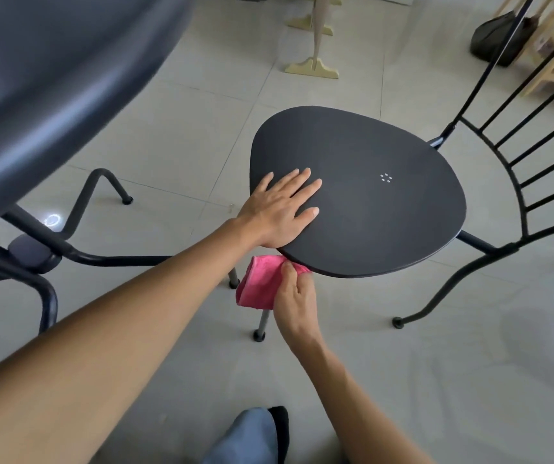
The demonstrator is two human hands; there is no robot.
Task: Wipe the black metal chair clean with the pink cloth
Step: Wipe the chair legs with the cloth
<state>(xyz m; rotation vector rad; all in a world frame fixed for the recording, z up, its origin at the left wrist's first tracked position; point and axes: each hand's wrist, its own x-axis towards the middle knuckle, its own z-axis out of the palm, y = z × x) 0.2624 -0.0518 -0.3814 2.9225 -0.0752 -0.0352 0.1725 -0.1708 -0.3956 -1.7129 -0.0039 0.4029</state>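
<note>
The right hand (294,298) has its grip clenched on the pink cloth (262,284) against the near seat edge of the black metal chair (369,195), whose front leg runs down just below, while the left hand (277,209) lies flat on the seat above.

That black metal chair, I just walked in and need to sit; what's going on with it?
A person is cleaning it. Their left hand rests flat on the black metal chair's rounded seat, steadying it. Their right hand grips a folded pink cloth at the seat's near edge, beside a front leg. The chair stands upright on the pale tiled floor.
</note>
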